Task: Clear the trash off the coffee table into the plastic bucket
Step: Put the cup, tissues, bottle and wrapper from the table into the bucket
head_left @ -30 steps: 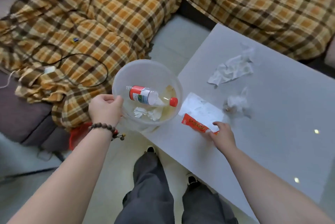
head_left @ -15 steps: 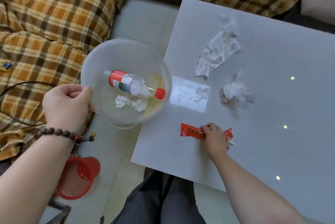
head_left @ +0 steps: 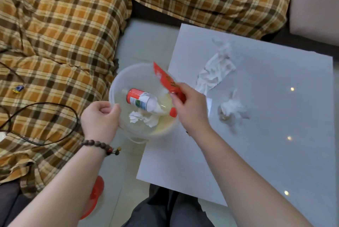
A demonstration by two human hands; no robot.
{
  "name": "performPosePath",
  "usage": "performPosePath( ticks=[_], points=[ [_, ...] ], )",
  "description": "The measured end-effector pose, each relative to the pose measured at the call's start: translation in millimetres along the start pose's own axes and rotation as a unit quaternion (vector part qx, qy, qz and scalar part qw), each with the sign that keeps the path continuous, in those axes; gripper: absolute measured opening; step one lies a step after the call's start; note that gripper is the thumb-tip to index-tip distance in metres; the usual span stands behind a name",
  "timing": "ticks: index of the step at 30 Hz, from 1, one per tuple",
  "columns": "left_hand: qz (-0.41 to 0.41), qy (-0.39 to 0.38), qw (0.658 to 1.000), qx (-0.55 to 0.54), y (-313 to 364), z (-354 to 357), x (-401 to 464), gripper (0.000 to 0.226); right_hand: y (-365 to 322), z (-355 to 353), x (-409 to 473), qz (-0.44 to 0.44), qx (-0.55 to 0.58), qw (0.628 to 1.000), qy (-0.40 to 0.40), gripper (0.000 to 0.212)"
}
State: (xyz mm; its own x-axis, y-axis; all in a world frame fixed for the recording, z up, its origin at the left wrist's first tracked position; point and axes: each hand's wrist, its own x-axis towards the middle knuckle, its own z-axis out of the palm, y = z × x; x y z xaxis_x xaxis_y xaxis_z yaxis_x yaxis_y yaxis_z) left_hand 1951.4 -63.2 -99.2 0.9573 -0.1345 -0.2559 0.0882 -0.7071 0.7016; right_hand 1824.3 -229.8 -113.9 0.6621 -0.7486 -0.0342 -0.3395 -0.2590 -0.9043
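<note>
My left hand [head_left: 100,118] grips the near-left rim of the clear plastic bucket [head_left: 117,87], held beside the white coffee table [head_left: 275,153]. Inside lie a plastic bottle [head_left: 141,99] with a red label and red cap, and a crumpled tissue [head_left: 141,119]. My right hand [head_left: 190,109] holds a red wrapper [head_left: 165,78] tilted over the bucket's right side. On the table remain a flat crumpled tissue [head_left: 214,72] and a wadded tissue [head_left: 232,109] on a brownish stain. A white paper by the bucket is mostly hidden behind my right hand.
A plaid-covered sofa [head_left: 64,34] wraps the left and back. A black cable [head_left: 45,122] loops on it. A red basket [head_left: 95,195] sits on the floor under my left forearm. My knees [head_left: 165,212] are at the table's near edge.
My right hand has lifted the red wrapper off the table and carried it left over the bucket. The left hand keeps holding the rim.
</note>
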Motion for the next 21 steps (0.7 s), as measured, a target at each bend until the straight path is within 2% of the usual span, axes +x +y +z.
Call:
performPosePath(
  ticks=[2,5,7,9,11,14,17,19,21],
  points=[
    [-0.004,-0.013,1.000,-0.012,7.9,2.3,-4.8,0.023,-21.2,19.5,13.7,-0.011,-0.017,0.999,-0.037,0.013],
    [-0.026,-0.022,0.998,-0.054,16.4,3.9,-10.3,0.026,-26.0,39.6,24.2,0.019,-0.032,0.994,-0.107,0.015],
    [-0.039,-0.019,0.996,-0.077,20.5,4.5,-12.0,0.025,-20.1,43.7,28.7,0.049,-0.062,0.981,-0.177,0.035],
    [-0.044,-0.016,0.995,-0.087,25.2,5.7,-12.5,0.023,-12.5,38.7,31.4,0.054,-0.090,0.972,-0.208,0.058],
    [-0.043,-0.012,0.995,-0.089,29.3,9.3,-11.5,0.021,-4.8,21.3,31.6,0.026,-0.068,0.983,-0.171,0.061],
    [-0.041,-0.013,0.996,-0.081,34.5,18.3,-8.8,0.022,30.6,-24.0,32.0,0.001,-0.054,0.998,-0.044,0.051],
    [-0.038,-0.021,0.997,-0.068,37.6,29.2,-3.2,0.025,102.8,-78.0,35.6,0.124,-0.172,0.977,0.022,0.052],
    [-0.031,-0.017,0.998,-0.054,38.2,35.9,0.7,0.024,154.4,-102.6,34.8,0.233,-0.268,0.935,-0.006,0.062],
    [-0.017,-0.003,0.999,-0.036,37.9,41.9,3.7,0.017,195.3,-112.2,36.5,0.293,-0.309,0.903,-0.061,0.071]
  ],
)
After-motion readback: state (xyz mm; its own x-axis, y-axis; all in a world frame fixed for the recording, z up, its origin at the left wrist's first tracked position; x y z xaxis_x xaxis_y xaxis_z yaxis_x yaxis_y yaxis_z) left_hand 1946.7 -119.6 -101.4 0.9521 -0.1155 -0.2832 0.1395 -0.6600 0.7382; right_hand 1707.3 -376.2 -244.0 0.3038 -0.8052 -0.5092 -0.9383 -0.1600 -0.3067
